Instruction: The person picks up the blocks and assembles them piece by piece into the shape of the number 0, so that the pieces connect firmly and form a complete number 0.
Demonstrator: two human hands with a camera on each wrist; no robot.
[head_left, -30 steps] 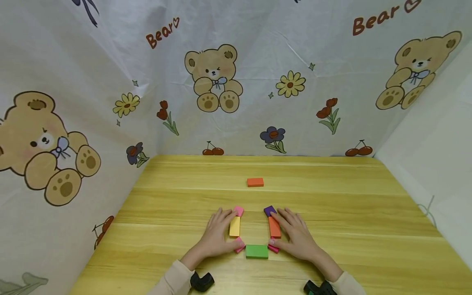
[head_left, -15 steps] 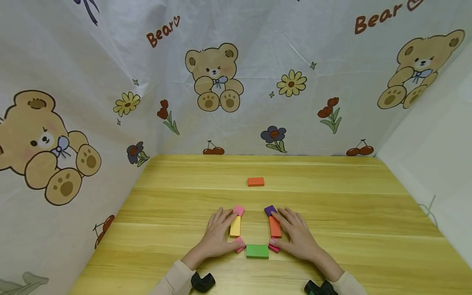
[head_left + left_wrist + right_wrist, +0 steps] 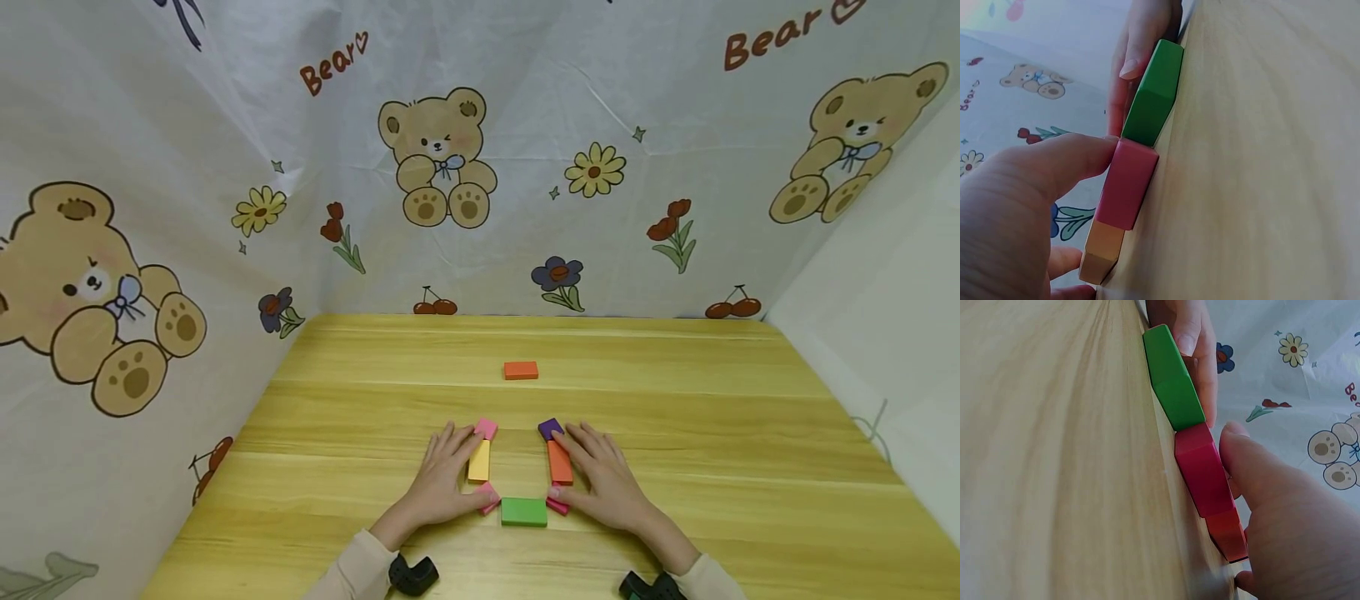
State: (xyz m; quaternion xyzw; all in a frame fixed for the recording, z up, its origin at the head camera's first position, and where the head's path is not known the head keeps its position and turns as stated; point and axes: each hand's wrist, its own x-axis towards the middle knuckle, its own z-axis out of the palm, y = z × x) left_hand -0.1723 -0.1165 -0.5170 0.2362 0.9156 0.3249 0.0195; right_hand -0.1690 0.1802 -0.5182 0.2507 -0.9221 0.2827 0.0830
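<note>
Small blocks form a U on the table. On its left side, a pink block (image 3: 487, 427), a yellow block (image 3: 478, 463) and a lower pink block (image 3: 486, 492) run downward. My left hand (image 3: 442, 483) spans them, index finger on the upper pink block, thumb on the lower one. A green block (image 3: 523, 512) lies across the bottom. The right side has a purple block (image 3: 550, 427), an orange block (image 3: 559, 465) and a magenta block (image 3: 1204, 475). My right hand (image 3: 606, 485) rests with its index at the purple block and thumb at the magenta one.
A separate orange block (image 3: 521, 371) lies farther back on the wooden table (image 3: 675, 375). Behind it hangs a bear-printed cloth (image 3: 517, 192). Black wrist devices sit at both wrists, and a thin pale cord (image 3: 872, 429) shows at the right.
The head view shifts very slightly. Hands and blocks otherwise hold the same places.
</note>
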